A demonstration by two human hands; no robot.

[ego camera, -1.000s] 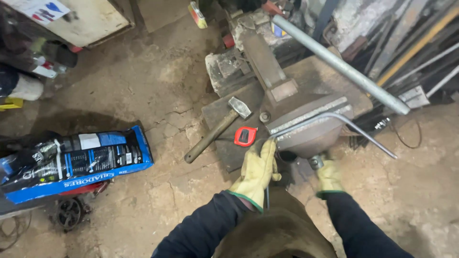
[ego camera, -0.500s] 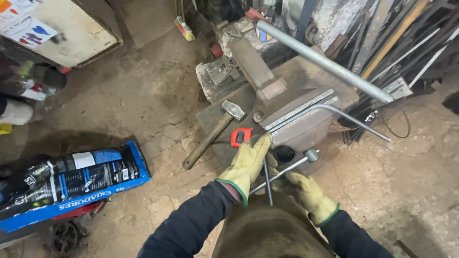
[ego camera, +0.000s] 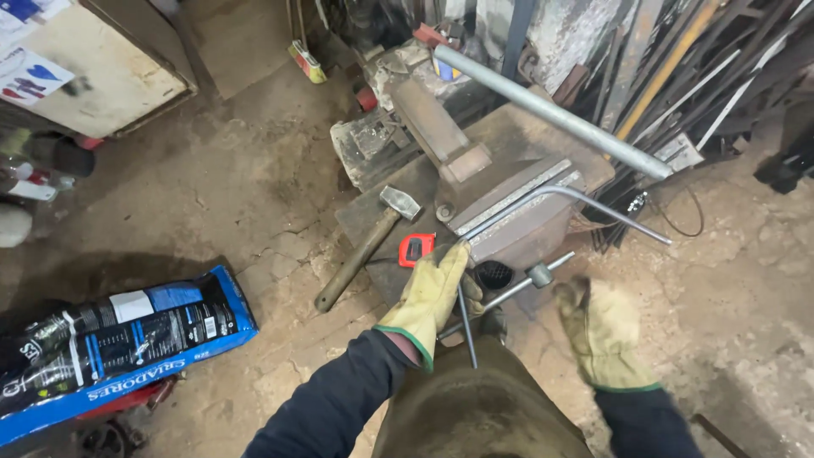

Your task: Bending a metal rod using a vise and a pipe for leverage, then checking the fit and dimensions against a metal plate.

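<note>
Gloved left hand point(ego camera: 431, 293) closes its grip on a thin grey bent rod point(ego camera: 543, 197) clamped in the vise point(ego camera: 509, 212). Right hand point(ego camera: 604, 335) hovers open by the vise handle point(ego camera: 517, 288). Hammer point(ego camera: 365, 246) lies nearby.

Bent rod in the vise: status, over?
Left hand on bent rod, clamped in vise. Right hand open, off the vise handle. Hammer and red tape measure alongside.
</note>
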